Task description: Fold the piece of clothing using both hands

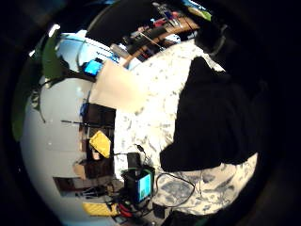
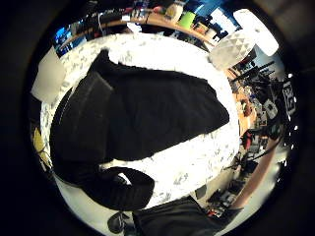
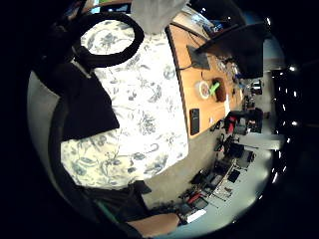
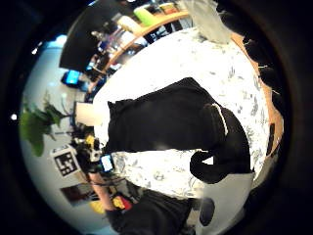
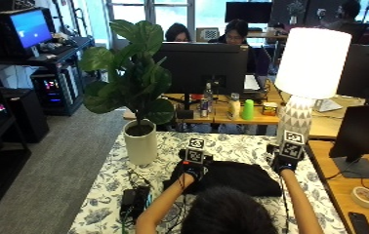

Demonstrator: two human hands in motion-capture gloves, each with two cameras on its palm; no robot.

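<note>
A black garment (image 5: pixel 233 176) lies on the floral-clothed table (image 5: pixel 236 145) at lower centre, its long axis running left to right between the left hand (image 5: pixel 193 170) and right hand (image 5: pixel 284 163); neither hand's finger state can be told.

We're at the table (image 5: pixel 116 187), and the piece of clothing (image 5: pixel 233 178) lies on it in front of the person, about midway across. The left hand (image 5: pixel 193 168) is over the garment's left part, the right hand (image 5: pixel 284 162) at its right far edge. Left of the garment, near the table's left side, stands the potted plant (image 5: pixel 135 97). Behind the right hand, at the far right, we see the lamp (image 5: pixel 306 73). Beyond the table's far edge sits a desk (image 5: pixel 230 114) carrying a monitor (image 5: pixel 200 61).
</note>
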